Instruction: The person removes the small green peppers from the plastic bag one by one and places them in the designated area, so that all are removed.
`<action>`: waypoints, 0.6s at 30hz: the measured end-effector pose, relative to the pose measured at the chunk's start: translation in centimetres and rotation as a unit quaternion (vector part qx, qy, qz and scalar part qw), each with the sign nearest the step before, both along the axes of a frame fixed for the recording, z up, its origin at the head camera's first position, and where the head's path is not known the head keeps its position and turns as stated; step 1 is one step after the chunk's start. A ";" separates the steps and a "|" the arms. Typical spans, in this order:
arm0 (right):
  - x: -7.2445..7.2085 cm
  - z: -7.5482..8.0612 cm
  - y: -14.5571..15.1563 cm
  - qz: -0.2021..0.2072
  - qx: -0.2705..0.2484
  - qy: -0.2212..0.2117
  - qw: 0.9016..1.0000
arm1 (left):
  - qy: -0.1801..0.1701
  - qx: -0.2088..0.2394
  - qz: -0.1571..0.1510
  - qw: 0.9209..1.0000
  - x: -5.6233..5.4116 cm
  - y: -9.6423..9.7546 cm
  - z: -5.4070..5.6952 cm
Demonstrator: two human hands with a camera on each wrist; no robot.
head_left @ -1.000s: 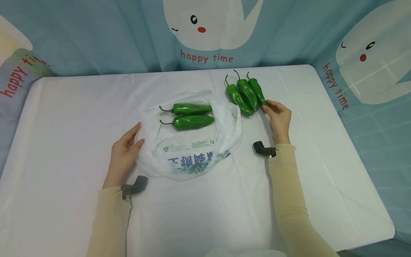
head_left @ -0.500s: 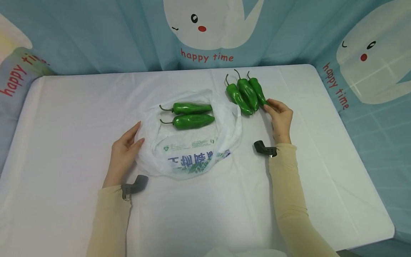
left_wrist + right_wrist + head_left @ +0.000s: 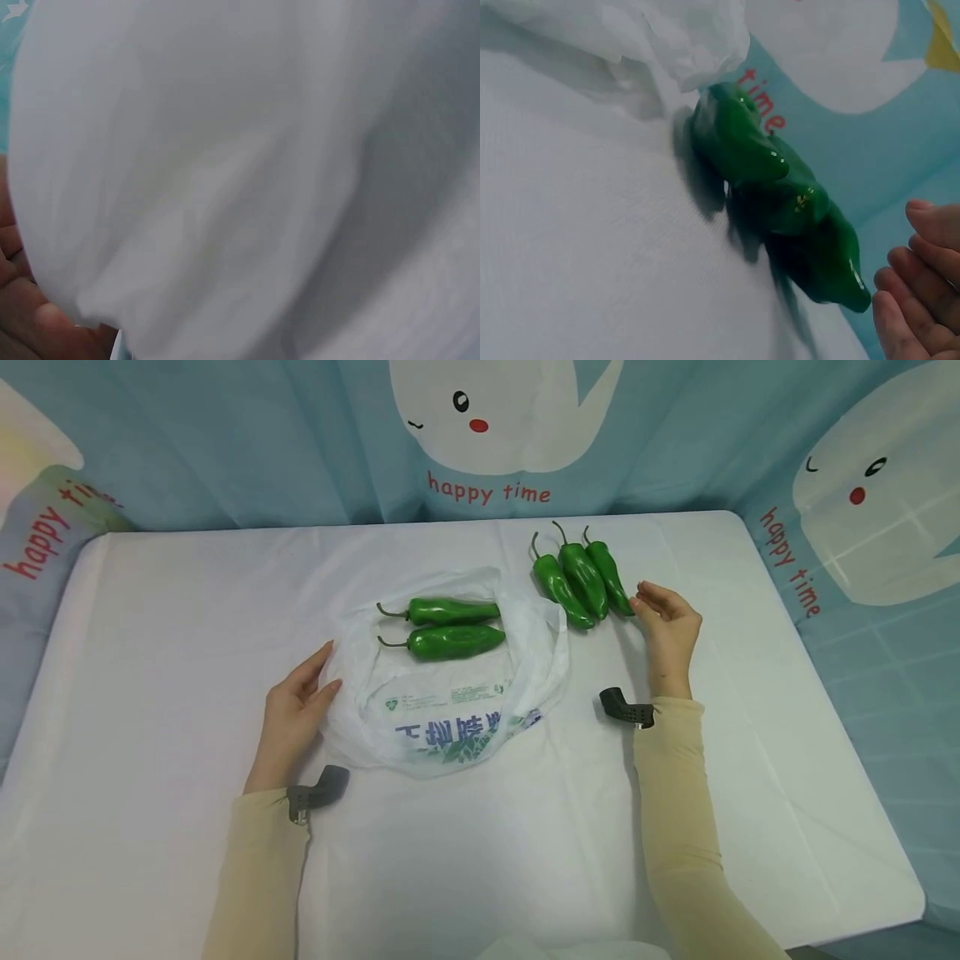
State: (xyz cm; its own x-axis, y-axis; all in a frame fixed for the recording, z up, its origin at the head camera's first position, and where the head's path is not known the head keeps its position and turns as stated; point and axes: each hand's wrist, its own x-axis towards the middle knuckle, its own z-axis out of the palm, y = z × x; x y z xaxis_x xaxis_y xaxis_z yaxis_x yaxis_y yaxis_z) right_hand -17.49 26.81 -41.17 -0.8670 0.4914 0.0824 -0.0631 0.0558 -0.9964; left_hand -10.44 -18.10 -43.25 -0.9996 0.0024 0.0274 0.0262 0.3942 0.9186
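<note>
A white plastic bag (image 3: 431,764) with blue and green print lies spread with its mouth facing up. Inside it are two green chili peppers (image 3: 456,643), side by side, stems to the left. My left hand (image 3: 296,714) is at the bag's left edge, thumb and fingers apart, fingertips against the plastic. In the left wrist view the bag (image 3: 187,150) covers most of the hand. Three more green peppers (image 3: 582,581) lie in a row beyond the bag's right side. Close by the tip of the rightmost pepper (image 3: 829,262), my right hand (image 3: 670,627) has loosely bent fingers and holds nothing.
A white cloth covers the table (image 3: 480,843), which has rounded corners. Light blue curtains (image 3: 315,443) with cartoon whales and red lettering hang along its back and right edges. At the bottom edge of the head view a pale rounded shape (image 3: 577,950) shows.
My right hand has drawn slightly right, off the tip of the rightmost pepper, and its fingers have loosened. The left hand stays at the bag. The whole head view has shifted a little.
</note>
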 end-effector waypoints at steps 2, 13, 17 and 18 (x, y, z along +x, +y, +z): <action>0.1 0.3 -0.1 0.001 0.008 0.004 1.000 | 0.000 0.002 0.000 1.000 0.0 0.0 0.0; 0.4 1.4 -2.3 0.051 0.013 0.038 0.998 | 0.011 -0.014 -0.003 1.000 -0.1 -0.1 -0.1; 0.5 1.4 -3.4 0.082 0.010 0.045 0.996 | 0.012 -0.014 -0.005 1.000 -0.1 -0.1 -0.1; 0.5 1.3 -3.6 0.088 0.008 0.046 0.995 | 0.011 -0.013 -0.005 1.000 -0.1 -0.2 -0.2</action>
State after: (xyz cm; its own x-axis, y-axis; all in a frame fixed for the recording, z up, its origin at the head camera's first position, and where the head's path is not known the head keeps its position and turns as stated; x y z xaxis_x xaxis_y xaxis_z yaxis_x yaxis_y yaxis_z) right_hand -16.97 23.21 -39.83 -0.9281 0.3299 0.1724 -0.1650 0.0505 -0.9850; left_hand -10.52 -18.26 -43.41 -0.9986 0.0141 0.0502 0.0515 0.4171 0.9074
